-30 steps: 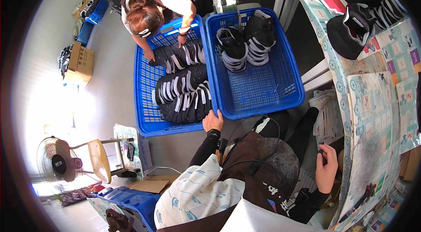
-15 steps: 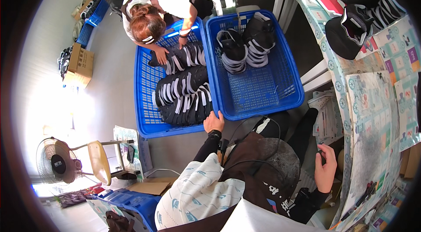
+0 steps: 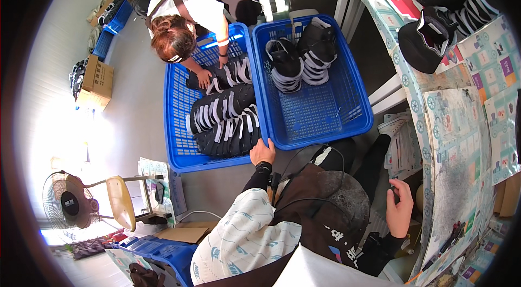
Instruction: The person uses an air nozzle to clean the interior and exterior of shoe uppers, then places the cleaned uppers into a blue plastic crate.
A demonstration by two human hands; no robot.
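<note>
My left hand (image 3: 262, 152) is closed at the near rim where two blue plastic baskets meet, its fingertips over the edge of the left basket (image 3: 209, 166). Rows of black shoe uppers with white edges (image 3: 227, 130) fill much of that basket. Inside the right basket (image 3: 355, 120) stand two stacks of the same uppers (image 3: 317, 51) towards the far side. Beside the worktable, my right hand (image 3: 400, 211) is raised with its fingers curled. Something small and dark shows between its thumb and fingers, too unclear to name.
Across the left basket a co-worker (image 3: 187, 7) bends over, both hands on the uppers. A paper-covered worktable (image 3: 456, 140) runs along the right, with more black uppers (image 3: 426, 40) on it. At left stand a fan (image 3: 70, 200), a chair (image 3: 120, 203) and a cardboard box (image 3: 96, 82).
The co-worker's head and arms have shifted slightly left, with their hands still on the uppers. My hands keep nearly the same places; the whole view has shifted a little.
</note>
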